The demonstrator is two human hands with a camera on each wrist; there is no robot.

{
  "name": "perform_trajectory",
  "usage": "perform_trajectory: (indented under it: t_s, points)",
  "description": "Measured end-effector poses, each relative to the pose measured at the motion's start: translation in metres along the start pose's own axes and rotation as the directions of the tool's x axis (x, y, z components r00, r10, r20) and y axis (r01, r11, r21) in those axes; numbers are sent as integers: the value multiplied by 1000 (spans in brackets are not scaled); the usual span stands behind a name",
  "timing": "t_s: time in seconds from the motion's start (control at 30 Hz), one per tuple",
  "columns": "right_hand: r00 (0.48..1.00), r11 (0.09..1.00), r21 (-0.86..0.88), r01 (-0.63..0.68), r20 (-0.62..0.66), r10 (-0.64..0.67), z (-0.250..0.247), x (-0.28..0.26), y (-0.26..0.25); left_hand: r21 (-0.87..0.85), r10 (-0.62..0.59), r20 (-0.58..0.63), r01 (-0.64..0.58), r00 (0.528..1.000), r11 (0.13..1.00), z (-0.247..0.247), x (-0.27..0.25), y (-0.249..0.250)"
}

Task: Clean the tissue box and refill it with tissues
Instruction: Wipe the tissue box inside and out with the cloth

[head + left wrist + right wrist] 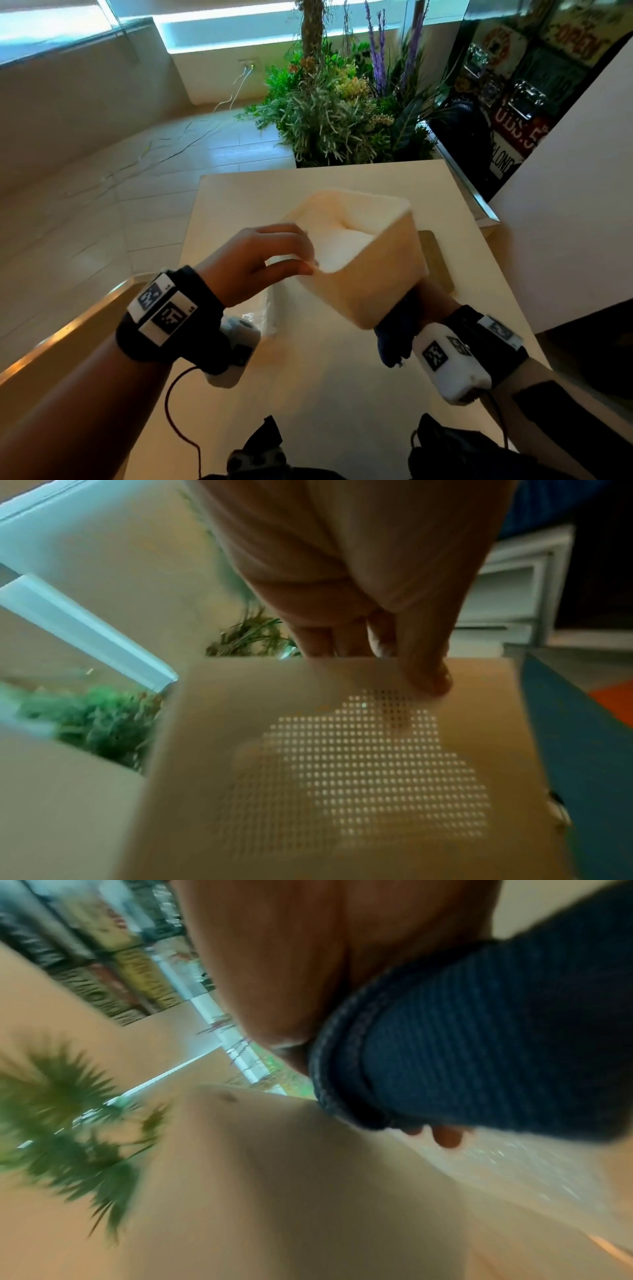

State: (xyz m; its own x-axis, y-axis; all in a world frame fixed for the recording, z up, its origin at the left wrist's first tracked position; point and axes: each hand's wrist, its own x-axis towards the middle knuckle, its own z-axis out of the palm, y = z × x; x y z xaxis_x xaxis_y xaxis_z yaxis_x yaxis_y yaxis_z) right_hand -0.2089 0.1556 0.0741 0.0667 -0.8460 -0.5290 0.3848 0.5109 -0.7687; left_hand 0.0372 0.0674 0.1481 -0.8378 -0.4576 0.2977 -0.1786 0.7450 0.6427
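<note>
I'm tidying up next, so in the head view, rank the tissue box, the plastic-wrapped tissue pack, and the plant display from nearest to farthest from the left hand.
1. Tissue box: the left hand pinches its near edge, so they touch.
2. Plastic-wrapped tissue pack: on the table, just below the hand.
3. Plant display: beyond the table's far edge, on the floor.

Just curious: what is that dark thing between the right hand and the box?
A dark blue cloth, held by the right hand against the tissue box, clearest in the right wrist view.
</note>
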Motion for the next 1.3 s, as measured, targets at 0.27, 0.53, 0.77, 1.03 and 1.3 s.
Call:
perform_trajectory:
  t_s: [0.27,0.53,0.77,1.03,1.3]
  points:
    - [689,688,-413,597,-177,-703,-2,-7,-34,-215,-297,-55,279,953,936,29,-13,-2]
    - [461,123,-613,780,430,-776,40,-34,1,-197,-370,-101,346,924,917,42,-13,-9]
    - [650,407,-727,553,71,-756,28,-12,1,-232,-426,-112,394,898,890,47,-11,3]
    - [455,-62,-762,645,448,-770,22,-4,8,-402,-525,-202,419,826,814,44,-3,1]
    - [304,-388,-525,758,810,-502,57,-11,71,-718,-636,-220,318,740,619,43,11,4]
